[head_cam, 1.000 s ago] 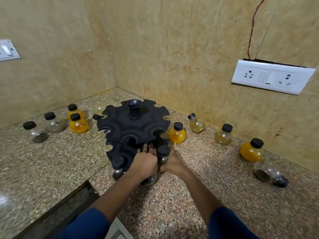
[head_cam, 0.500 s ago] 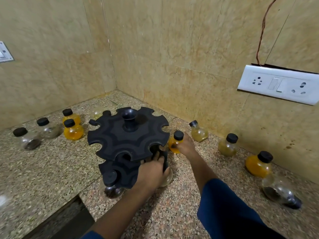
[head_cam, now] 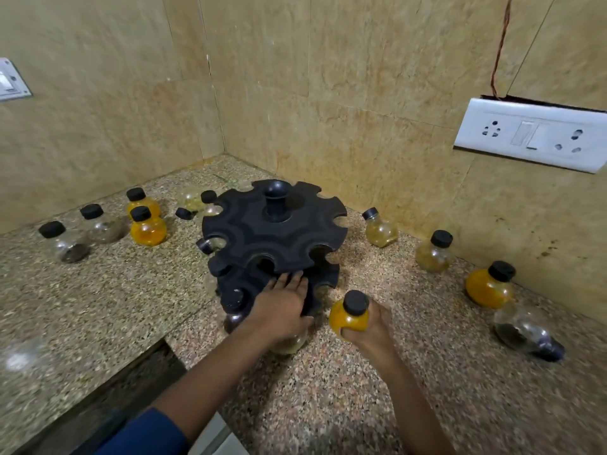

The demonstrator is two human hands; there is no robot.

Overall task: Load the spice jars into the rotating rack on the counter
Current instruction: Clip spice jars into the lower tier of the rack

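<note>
While the left hand lay with fingers flat on the rack's lower tier, the right hand gripped an orange jar just beside it; few slots were filled, many jars remained on the tabletop.

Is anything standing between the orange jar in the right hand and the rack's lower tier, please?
Only the left hand, which rests on the lower tier of the rack beside the orange jar in the right hand.
</note>
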